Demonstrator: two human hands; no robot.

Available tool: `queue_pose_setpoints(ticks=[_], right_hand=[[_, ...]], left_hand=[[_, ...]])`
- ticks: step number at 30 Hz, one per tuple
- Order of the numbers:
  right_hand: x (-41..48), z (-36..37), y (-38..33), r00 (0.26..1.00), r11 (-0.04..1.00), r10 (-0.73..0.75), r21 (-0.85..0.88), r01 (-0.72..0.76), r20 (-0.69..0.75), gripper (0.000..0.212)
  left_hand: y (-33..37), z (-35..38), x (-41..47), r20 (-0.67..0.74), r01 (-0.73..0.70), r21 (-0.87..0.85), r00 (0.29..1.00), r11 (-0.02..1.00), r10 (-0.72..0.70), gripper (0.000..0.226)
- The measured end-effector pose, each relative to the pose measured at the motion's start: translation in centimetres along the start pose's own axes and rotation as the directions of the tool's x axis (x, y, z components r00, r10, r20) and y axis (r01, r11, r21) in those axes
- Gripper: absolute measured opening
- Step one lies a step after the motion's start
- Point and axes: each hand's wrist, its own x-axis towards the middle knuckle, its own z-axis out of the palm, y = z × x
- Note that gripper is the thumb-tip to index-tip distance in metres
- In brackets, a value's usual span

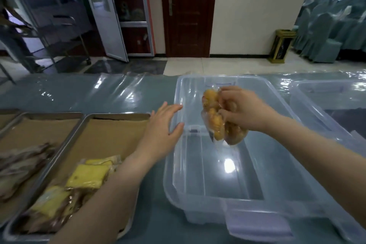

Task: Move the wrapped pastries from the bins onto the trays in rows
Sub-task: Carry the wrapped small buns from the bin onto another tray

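Note:
My right hand (242,110) grips a bunch of clear-wrapped golden pastries (216,123) above the clear plastic bin (198,200), which looks bare inside. My left hand (163,125) hovers with straight, spread fingers over the bin's left rim, holding nothing. To the left stands a metal tray (111,125) lined with brown paper; yellow wrapped pastries (87,176) lie at its near end. A second tray (35,125) further left holds darker wrapped pastries (21,164).
Another clear bin (324,105) sits at the right edge of the plastic-covered table (79,93). Beyond the table are a tiled floor, a dark wooden door (188,10), a metal rack at far left and covered chairs (332,25) at far right.

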Motion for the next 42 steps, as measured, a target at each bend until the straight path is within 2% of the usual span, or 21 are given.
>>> queue_pose_setpoints(ticks=[3, 7, 10, 17, 21, 28, 33, 35, 37, 39, 42], right_hand=[[0.0, -1.0, -3.5, 0.99, 1.0, 0.019, 0.022, -0.016, -0.143, 0.009], [1.4, 0.1, -9.9, 0.974, 0.995, 0.069, 0.09, -0.051, -0.215, 0.011], [3.3, 2.6, -16.4, 0.976, 0.986, 0.061, 0.167, -0.025, -0.209, 0.014], [7.3, 10.1, -31.6, 0.972, 0.958, -0.072, 0.254, 0.13, -0.224, 0.016], [9.9, 14.3, -38.2, 0.979, 0.944, -0.123, 0.285, 0.166, -0.163, 0.022], [15.1, 22.3, -46.1, 0.979, 0.908, -0.185, 0.368, 0.202, -0.081, 0.015], [20.2, 31.0, -50.9, 0.99, 0.85, -0.141, 0.508, 0.138, -0.033, 0.025], [22.7, 35.2, -53.2, 0.993, 0.812, -0.117, 0.577, 0.091, 0.008, 0.023], [25.1, 39.3, -55.8, 0.996, 0.766, -0.068, 0.643, 0.014, 0.058, 0.02], [26.9, 43.0, -58.5, 0.992, 0.711, -0.016, 0.699, -0.077, 0.125, 0.019], [28.2, 47.7, -62.8, 0.98, 0.659, 0.027, 0.733, -0.166, 0.198, 0.026]], left_hand=[[-1.7, -3.7, -2.9, 0.002, -0.018, 0.027, 1.0, 0.999, 0.018, 0.047], [-5.0, -9.8, -6.4, -0.025, 0.015, 0.088, 1.0, 0.996, -0.013, 0.05], [-8.2, -15.0, -9.7, -0.07, 0.032, 0.108, 0.997, 0.994, -0.025, 0.053], [-16.0, -27.1, -19.3, -0.138, 0.108, 0.134, 0.986, 0.985, -0.089, 0.053], [-20.2, -32.7, -23.6, -0.197, 0.238, 0.164, 0.959, 0.957, -0.205, 0.054], [-28.7, -38.8, -29.5, -0.293, 0.382, -0.002, 0.883, 0.924, -0.366, 0.05], [-37.0, -43.5, -32.3, -0.308, 0.499, -0.046, 0.817, 0.865, -0.488, 0.045], [-40.3, -45.8, -33.2, -0.335, 0.574, -0.036, 0.765, 0.818, -0.551, 0.045], [-43.4, -48.0, -34.1, -0.356, 0.638, 0.005, 0.72, 0.77, -0.595, 0.046], [-46.1, -49.9, -34.9, -0.367, 0.664, 0.041, 0.705, 0.746, -0.607, 0.05], [-50.3, -52.8, -36.4, -0.379, 0.694, -0.035, 0.656, 0.719, -0.653, 0.055]])
